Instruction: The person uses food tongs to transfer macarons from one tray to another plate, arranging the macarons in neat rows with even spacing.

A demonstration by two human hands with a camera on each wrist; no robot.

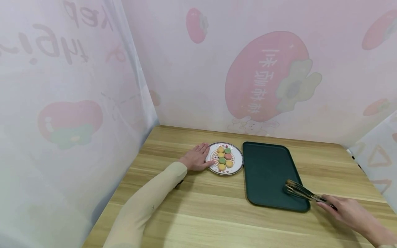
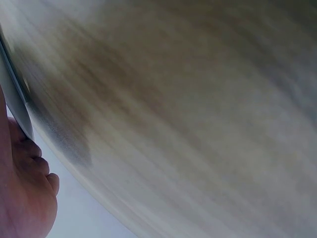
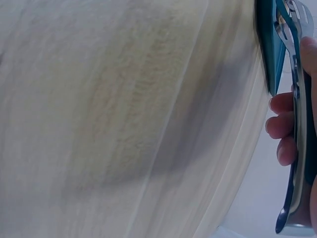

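Observation:
In the head view, my left hand (image 1: 196, 158) lies at the left side of a white plate (image 1: 236, 162). Its fingers are fairly straight along the rim, and the thumb reaches over the edge. On that plate sit several small round cookies (image 1: 221, 155) in yellow, green and pink. My right hand (image 1: 348, 210) grips metal food tongs (image 1: 305, 193) by the handle end. Their tips are over the near right part of a dark green tray (image 1: 268, 172). The right wrist view shows fingers curled around the tongs (image 3: 298, 114); part of that hand is cut off.
The wooden table (image 1: 198, 210) extends around plate and tray. The tray's left edge is very close to the plate. Fabric backdrops (image 1: 173, 86) with strawberry prints stand behind the table and at both sides.

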